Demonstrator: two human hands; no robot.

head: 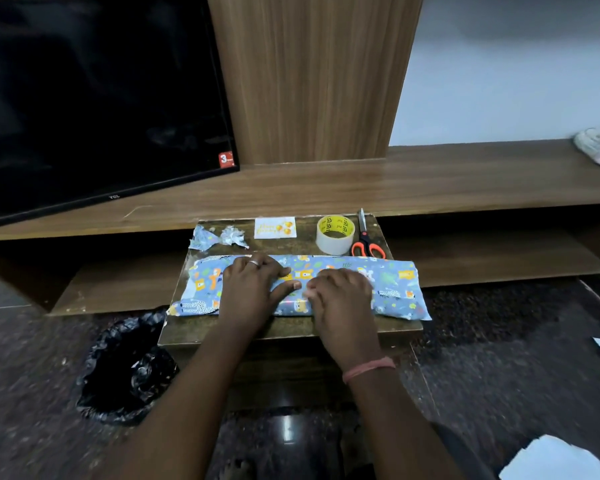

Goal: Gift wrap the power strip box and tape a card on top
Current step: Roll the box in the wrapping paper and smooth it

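- Wrapped power strip box (392,282) lies lengthwise across the middle of the small wooden worktop (291,329), its right end overhanging the worktop's right edge. Blue animal-print paper covers all that shows of it.
- Left hand (253,284) lies flat on the box left of centre, fingers straight and spread toward the far side, thumb pointing right. Likely pinning the paper so it cannot spring open.
- Right hand (340,294) rests just right of the left hand, fingers bent down onto the paper at the middle. Looks like it is smoothing a seam or a strip of tape; too blurred to tell which. Grip holds nothing I can make out.
- Both forearms reach straight in from the near side, wrists low.
- Greeting card (275,227) sits at the far edge, apart from the box, not yet taped on.
- Tape roll (335,234) stands just right of the card; orange-handled scissors (366,242) lie beside it, handles nearest. Both kept close for the next strips, I judge.
- Two crumpled paper offcuts (219,237) sit at the far left.
- Black-lined bin (125,368) on the floor, near left.
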